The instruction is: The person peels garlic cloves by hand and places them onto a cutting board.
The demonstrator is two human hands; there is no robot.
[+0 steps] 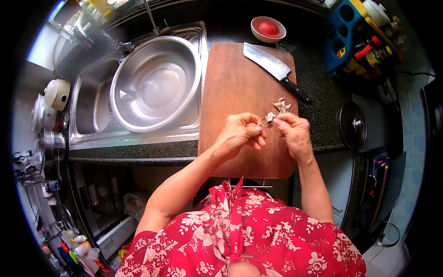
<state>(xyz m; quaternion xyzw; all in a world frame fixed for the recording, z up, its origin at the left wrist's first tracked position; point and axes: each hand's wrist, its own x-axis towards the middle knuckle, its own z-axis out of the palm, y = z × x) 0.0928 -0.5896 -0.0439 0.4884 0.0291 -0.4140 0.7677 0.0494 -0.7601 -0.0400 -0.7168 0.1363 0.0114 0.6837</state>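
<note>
Over the wooden cutting board, my left hand pinches a small pale garlic clove between thumb and forefinger. My right hand is just to its right, thumb and fingers pressed together. A papery white bit of garlic skin shows right at its fingertips. More garlic peelings lie on the board just beyond that hand. Farther up, a cleaver rests diagonally, its black handle pointing toward the board's right edge.
On the left, a large steel basin sits over the sink. Behind the board stands a bowl with something red in it. A blue rack with bottles is at the back right, and a dark pot lid at the right.
</note>
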